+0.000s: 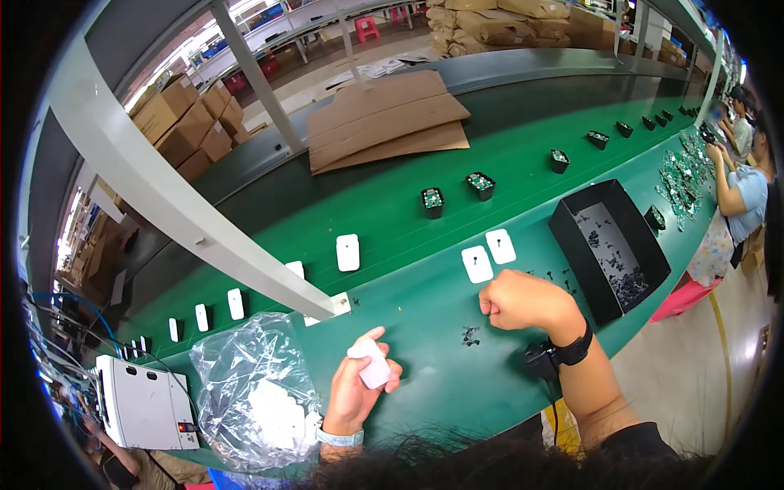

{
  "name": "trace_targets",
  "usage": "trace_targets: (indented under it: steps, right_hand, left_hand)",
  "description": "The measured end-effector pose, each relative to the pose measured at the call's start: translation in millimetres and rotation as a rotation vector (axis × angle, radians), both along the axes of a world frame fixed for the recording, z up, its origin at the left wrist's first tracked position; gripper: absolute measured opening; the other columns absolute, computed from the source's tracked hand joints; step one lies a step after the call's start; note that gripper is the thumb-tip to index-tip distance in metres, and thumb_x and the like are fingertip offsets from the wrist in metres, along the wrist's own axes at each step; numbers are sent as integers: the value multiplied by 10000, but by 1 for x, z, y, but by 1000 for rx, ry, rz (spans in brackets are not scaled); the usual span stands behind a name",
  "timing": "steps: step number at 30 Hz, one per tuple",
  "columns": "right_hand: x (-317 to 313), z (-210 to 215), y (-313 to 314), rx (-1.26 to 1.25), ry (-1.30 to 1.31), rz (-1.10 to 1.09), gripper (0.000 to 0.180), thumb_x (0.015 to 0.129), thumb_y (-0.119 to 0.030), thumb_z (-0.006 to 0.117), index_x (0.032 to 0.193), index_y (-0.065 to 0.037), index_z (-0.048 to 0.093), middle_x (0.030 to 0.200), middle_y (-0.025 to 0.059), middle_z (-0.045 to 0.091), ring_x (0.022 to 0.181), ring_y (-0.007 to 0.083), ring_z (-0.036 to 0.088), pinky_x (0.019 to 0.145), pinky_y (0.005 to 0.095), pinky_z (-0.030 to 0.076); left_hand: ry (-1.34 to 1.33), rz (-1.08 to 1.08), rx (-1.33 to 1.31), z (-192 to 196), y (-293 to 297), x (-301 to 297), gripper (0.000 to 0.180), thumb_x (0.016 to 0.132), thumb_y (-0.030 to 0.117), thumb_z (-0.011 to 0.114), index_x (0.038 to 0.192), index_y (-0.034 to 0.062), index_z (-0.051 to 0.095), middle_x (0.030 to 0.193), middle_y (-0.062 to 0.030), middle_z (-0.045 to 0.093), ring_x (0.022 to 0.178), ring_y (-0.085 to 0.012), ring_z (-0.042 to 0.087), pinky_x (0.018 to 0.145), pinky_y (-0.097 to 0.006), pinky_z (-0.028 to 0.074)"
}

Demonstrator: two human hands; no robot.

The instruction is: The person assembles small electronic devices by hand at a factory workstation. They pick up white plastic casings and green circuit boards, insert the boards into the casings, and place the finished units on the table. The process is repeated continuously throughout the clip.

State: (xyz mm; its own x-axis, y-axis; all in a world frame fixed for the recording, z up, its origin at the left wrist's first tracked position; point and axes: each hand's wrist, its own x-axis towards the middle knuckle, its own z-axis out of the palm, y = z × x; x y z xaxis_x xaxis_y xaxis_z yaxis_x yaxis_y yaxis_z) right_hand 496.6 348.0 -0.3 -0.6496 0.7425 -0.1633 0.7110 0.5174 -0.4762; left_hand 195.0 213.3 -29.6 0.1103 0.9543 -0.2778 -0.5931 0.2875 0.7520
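My left hand [349, 392] holds a small white plastic cover [376, 371] between thumb and fingers, above the green bench. Over to the right, my right hand [527, 302] is closed with its fingers curled under; whatever it pinches, if anything, is hidden. Just beyond it, two white covers lie flat: a left one [476, 266] and a right one [501, 247], each with a small dark piece on it. A little heap of tiny black parts [470, 336] sits on the bench left of my right wrist. More black parts are scattered beside the bin.
A black bin [572, 260] with loose black parts stands at right. At left are a clear plastic bag [237, 359] of white covers and a white metal box [151, 404]. A slanted white post [196, 216] crosses the green conveyor [392, 233]. Co-workers [741, 196] sit far right.
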Motion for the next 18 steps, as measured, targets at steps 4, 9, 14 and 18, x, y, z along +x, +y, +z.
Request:
trace_targets:
  steps: [4, 9, 14, 18]
  right_hand:
    - [-2, 8, -3, -15, 6, 5, 151, 694, -45, 670, 838, -11, 701, 760, 122, 715, 701, 313, 690, 639, 403, 542]
    - [-2, 8, -1, -27, 8, 54, 156, 713, -36, 679, 864, -2, 702, 762, 118, 717, 679, 272, 694, 619, 369, 540]
    - [-12, 26, -6, -112, 472, 104, 149, 752, -49, 730, 891, -3, 697, 742, 80, 701, 660, 180, 677, 621, 295, 539]
    - [-50, 22, -26, -42, 670, 218, 130, 795, -48, 714, 901, 0, 657, 794, 84, 687, 722, 200, 671, 647, 322, 545]
  left_hand:
    - [165, 68, 31, 2, 1, 11, 393, 963, 80, 508, 1345, 12, 446, 945, -143, 603, 713, -296, 655, 548, -384, 512]
    - [291, 51, 93, 7, 1, 18, 421, 954, -29, 566, 1350, -4, 424, 1014, -202, 687, 777, -285, 723, 620, -366, 612]
    - [413, 80, 142, 6, -1, 23, 456, 940, -73, 590, 1361, -43, 416, 1031, -207, 708, 803, -259, 731, 639, -337, 619]
    - [423, 53, 150, 6, -4, 27, 454, 939, -75, 603, 1358, -64, 427, 1048, -206, 707, 829, -239, 730, 662, -333, 623]
